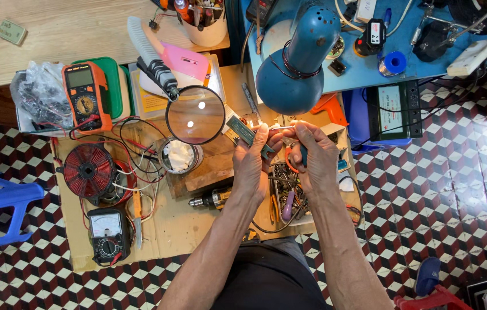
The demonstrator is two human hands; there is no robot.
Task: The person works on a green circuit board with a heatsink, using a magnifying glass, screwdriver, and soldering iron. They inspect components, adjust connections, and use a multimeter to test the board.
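Here your left hand (253, 163) is closed round a small grey-green part (243, 132), thumb on top, angled up so its end sits in the light. Your right hand (315, 155) is closed on an orange-handled tool (291, 159), likely pliers; its tip meets the part's end between your two hands, just above the bench (169, 229). Both are held up off the bench, close under the blue lamp (292, 69), probably for light on the joint.

Below your hands lies a heap of tools (285, 192), within reach. Left of it is a drill (212, 199), then a wood block (209, 169) with a tin (179, 156) beside it.

The magnifier (195, 115) stands on its arm just left of the part, not over it. Further left are a red coil (89, 170), an analogue meter (106, 234) near you, and an orange multimeter (87, 95) further off, their leads tangled between.

Beyond the lamp is a blue shelf (369, 72) with a solder reel (394, 62).
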